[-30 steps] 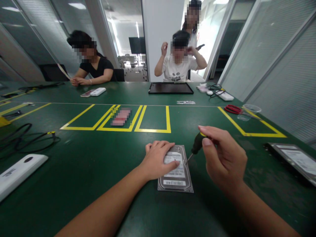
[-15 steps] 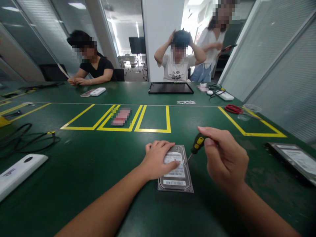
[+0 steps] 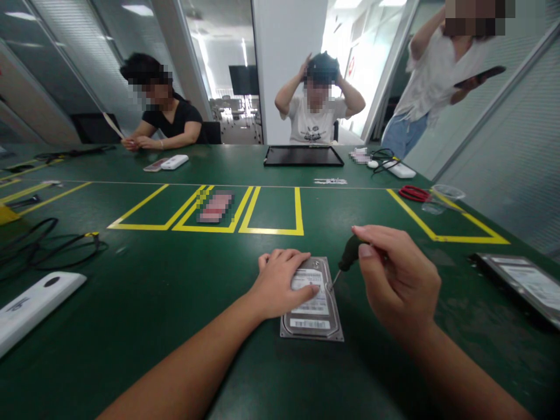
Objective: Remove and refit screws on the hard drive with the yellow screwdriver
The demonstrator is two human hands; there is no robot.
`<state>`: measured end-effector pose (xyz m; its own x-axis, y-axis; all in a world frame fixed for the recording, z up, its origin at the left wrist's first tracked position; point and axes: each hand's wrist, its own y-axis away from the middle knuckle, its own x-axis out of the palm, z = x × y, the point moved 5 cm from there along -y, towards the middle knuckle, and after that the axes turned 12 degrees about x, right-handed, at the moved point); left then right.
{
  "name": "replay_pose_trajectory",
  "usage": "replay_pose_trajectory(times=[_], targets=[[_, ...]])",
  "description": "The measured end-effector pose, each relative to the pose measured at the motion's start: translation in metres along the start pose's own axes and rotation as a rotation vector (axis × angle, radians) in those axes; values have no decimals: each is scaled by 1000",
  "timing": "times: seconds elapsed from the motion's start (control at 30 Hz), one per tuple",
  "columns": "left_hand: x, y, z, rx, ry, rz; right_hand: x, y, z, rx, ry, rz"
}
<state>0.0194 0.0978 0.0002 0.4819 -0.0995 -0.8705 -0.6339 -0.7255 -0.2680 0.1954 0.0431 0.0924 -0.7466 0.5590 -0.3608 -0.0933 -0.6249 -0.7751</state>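
Note:
A silver hard drive (image 3: 311, 324) with white labels lies flat on the green table. My left hand (image 3: 282, 283) rests over its left side, thumb across the label and fingers draped past the far left corner, holding it down. In my right hand (image 3: 400, 277) is a small screwdriver (image 3: 349, 254) with a dark green handle, pinched between thumb and fingers. The shaft slants down to the left, and its tip meets the drive's right edge. Whether a screw sits under the tip is too small to tell.
Another hard drive (image 3: 520, 286) lies at the right. Red-handled scissors (image 3: 415, 193) and a clear plastic cup (image 3: 446, 193) sit beyond it. At left are a white power bank (image 3: 39, 306) and black cables (image 3: 48, 248). Yellow tape (image 3: 271, 231) marks the table; people are beyond it.
The screwdriver handle has turned in my right hand: its yellow marking no longer shows. My left hand and the hard drive stay in place. A standing person has moved right.

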Motion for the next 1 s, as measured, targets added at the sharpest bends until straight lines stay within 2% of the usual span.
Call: replay_pose_trajectory(times=[0.13,0.37,0.57,0.73,1.0], targets=[[0,0,0,0,6,-1,-1,-1,-1,33,43,-41],[1,1,0,5,6,-7,1,0,-1,-9,-30,18],[1,1,0,2,0,-6,-1,0,-2,48,35,-26],[1,1,1,8,1,-8,0,1,-2,12,-30,8],[1,1,1,7,5,-8,0,0,-3,40,35,-23]])
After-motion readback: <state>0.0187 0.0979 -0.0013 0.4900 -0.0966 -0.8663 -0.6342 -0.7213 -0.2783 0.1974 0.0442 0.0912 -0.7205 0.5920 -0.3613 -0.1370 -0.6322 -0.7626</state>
